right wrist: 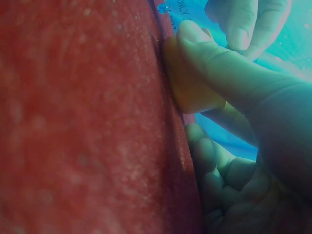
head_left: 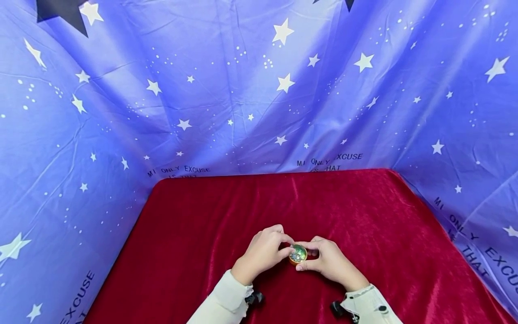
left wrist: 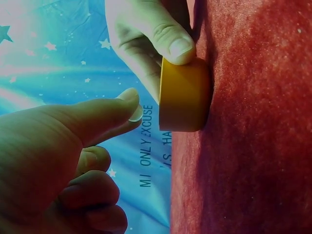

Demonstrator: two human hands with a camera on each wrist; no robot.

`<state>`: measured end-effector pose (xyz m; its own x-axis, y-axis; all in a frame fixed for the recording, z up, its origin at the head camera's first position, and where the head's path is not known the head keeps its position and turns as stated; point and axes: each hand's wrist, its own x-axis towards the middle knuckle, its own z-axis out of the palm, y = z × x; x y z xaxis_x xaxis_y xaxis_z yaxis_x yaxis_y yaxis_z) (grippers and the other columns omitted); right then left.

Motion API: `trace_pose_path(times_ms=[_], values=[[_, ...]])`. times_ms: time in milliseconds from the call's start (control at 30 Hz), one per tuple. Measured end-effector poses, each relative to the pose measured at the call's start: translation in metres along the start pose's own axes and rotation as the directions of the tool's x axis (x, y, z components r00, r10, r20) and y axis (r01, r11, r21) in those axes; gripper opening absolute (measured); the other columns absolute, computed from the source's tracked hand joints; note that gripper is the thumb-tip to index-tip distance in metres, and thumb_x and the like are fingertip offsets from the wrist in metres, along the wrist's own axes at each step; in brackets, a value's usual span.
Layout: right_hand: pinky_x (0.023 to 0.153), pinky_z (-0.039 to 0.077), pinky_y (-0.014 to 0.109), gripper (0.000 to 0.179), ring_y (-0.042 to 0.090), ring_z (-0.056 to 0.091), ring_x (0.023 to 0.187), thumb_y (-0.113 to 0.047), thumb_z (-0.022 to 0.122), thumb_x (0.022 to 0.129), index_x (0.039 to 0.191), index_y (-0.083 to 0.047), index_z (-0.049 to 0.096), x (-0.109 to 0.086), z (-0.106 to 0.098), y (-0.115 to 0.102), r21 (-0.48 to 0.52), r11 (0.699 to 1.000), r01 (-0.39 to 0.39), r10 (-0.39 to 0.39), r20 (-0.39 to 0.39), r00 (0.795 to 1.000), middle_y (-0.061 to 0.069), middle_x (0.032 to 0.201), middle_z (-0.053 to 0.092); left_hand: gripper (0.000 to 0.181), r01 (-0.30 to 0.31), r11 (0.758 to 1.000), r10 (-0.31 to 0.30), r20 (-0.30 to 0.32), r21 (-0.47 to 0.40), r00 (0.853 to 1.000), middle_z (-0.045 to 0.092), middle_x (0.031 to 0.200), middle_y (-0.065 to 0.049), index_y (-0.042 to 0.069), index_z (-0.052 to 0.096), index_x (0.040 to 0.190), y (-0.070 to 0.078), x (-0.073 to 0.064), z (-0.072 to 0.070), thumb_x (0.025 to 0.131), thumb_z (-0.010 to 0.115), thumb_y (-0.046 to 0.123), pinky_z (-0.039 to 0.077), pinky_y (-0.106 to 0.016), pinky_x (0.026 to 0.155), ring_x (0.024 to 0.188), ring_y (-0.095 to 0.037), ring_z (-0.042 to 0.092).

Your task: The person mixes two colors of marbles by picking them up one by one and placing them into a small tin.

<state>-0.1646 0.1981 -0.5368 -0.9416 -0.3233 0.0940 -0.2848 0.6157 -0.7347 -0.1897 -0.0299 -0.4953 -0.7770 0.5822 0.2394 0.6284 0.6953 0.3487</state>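
A small round yellow tub (left wrist: 183,95) stands on the red cloth, its open top facing up. Shiny green and silvery bits (head_left: 298,253) show inside it in the head view. My right hand (head_left: 329,260) grips the tub from the right, thumb on the near side and fingers on the far side. Over the left part of the rim, my left hand (head_left: 265,249) has thumb and forefinger tips together, pinching a small clear shiny piece (left wrist: 136,113). Its other fingers are curled in. Most of that piece is hidden by the fingertips.
Red velvety cloth (head_left: 194,234) covers the table. Blue-violet curtains (head_left: 230,112) with white stars and printed words hang behind it and at both sides. Pale sleeves (head_left: 226,294) and black wrist straps (head_left: 337,308) are at the front edge of the view.
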Motion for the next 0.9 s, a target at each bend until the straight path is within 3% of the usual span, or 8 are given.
trace_pose_path(times_ms=[367, 900], values=[[0.065, 0.044, 0.022, 0.061, 0.003, 0.048, 0.071, -0.043, 0.094, 0.07, 0.124, -0.024, 0.077, -0.0005, 0.0014, 0.0009, -0.001, 1.0, 0.015, -0.015, -0.014, 1.0, -0.007, 0.083, 0.058, 0.017, 0.005, 1.0, -0.005, 0.018, 0.012, 1.0, 0.058, 0.081, 0.006, 0.027, 0.083, 0.105, -0.0002, -0.0001, 0.0011, 0.09, 0.082, 0.035, 0.036, -0.013, 0.055, 0.064, 0.001, 0.041], [0.066, 0.046, 0.022, 0.062, 0.003, 0.05, 0.071, -0.043, 0.094, 0.07, 0.125, -0.019, 0.077, -0.0001, 0.0003, -0.0002, 0.003, 1.0, 0.01, -0.009, -0.013, 1.0, -0.008, 0.084, 0.058, 0.015, -0.016, 1.0, 0.016, -0.007, 0.019, 1.0, 0.058, 0.081, 0.008, 0.028, 0.083, 0.102, -0.0012, -0.0002, 0.0038, 0.088, 0.083, 0.034, 0.036, -0.012, 0.057, 0.065, 0.002, 0.043]])
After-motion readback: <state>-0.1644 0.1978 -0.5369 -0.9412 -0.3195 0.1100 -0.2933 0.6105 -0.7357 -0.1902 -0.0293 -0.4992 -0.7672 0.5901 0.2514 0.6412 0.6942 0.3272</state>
